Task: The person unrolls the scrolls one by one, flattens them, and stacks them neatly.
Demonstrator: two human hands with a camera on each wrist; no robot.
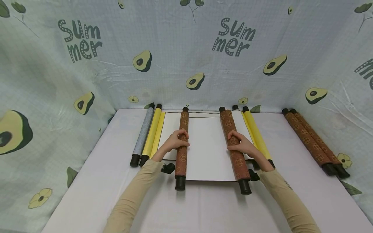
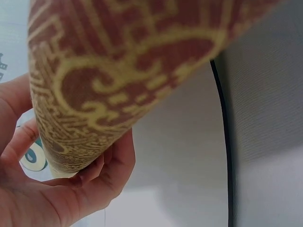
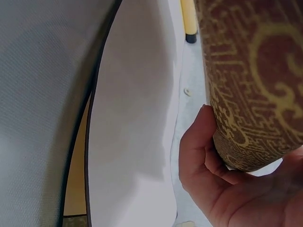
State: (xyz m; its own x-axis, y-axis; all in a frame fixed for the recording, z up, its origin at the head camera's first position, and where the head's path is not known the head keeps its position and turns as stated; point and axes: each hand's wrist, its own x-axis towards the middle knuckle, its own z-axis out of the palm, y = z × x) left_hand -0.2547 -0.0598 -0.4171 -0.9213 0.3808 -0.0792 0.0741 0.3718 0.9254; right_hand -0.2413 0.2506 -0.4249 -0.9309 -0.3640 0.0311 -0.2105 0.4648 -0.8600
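A brown scroll with a gold pattern is partly unrolled, its white sheet (image 1: 210, 147) stretched between two rolled ends with black knobs. My left hand (image 1: 176, 139) grips the left roll (image 1: 183, 161) around its middle, thumb and fingers curled about it. On the other side, my right hand (image 1: 243, 144) holds the right roll (image 1: 237, 161) in the same way. Close up in the left wrist view, fingers wrap under the patterned roll (image 2: 128, 71). The right wrist view has the thumb and fingers around the other roll (image 3: 255, 94). The sheet's near edge bows between the rolls.
Beneath lies an opened scroll with yellow edging (image 1: 158, 134) and yellow rolls (image 1: 256, 132) at its sides. A grey roll (image 1: 143, 131) is at left, two brown rolls (image 1: 309, 142) at far right. Small black objects (image 1: 168, 168) sit near both wrists. A printed cloth (image 1: 175, 38) hangs behind.
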